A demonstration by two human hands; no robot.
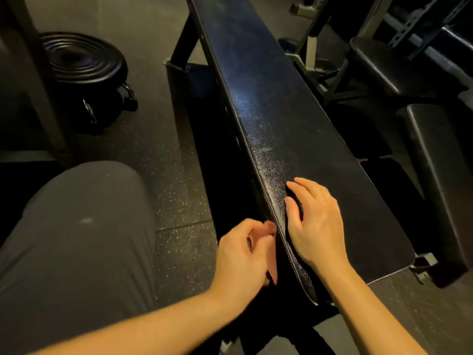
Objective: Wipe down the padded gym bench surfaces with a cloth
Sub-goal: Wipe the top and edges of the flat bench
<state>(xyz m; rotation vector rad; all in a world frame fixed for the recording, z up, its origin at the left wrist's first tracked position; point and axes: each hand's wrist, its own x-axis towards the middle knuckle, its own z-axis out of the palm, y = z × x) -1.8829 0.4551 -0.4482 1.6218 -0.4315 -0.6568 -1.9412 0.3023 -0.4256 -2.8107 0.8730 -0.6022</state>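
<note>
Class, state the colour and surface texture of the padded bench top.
The bench pad is black with a pebbled grain, clearest in the head view.

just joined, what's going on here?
A person is working at the near end of a long black padded bench. The right hand lies on top of the pad, with a dark shape under its fingers that may be the wiping cloth; it is too dark to tell. The left hand, blurred and with curled fingers, is at the pad's side edge.
</note>
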